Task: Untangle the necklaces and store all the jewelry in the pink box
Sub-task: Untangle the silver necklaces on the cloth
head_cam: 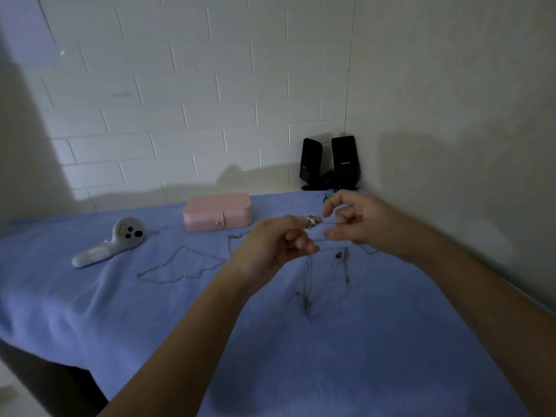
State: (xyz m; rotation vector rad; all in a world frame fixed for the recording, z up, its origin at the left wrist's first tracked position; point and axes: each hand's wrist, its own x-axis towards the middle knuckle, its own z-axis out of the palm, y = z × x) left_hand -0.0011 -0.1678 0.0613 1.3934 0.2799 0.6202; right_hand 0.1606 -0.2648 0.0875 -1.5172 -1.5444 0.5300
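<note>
- Head view: left grip (267,245) and right grip (361,221) are raised above the table (391,371), near each other, fingers curled. Each pinches a thin strand of the tangled necklaces (308,293).
- A short run of chain is taut between the two grips. The rest hangs below them, and the lower loops and a small pendant (338,254) reach the blue cloth (150,326).
- The exact pinch points are too fine to see, and I can't tell how many chains are knotted.
- Small jewelry pile (311,222) sits on the cloth just behind the grips, not yet stored.
- One separate necklace (180,267) lies spread out to the left, apparently free of the tangle.
- Pink box (217,212) is farther back and to the left, well apart from the grips, lid closed and snap fastened.
- Progress: early. Untangling is underway, nothing appears boxed, and the box needs opening.
</note>
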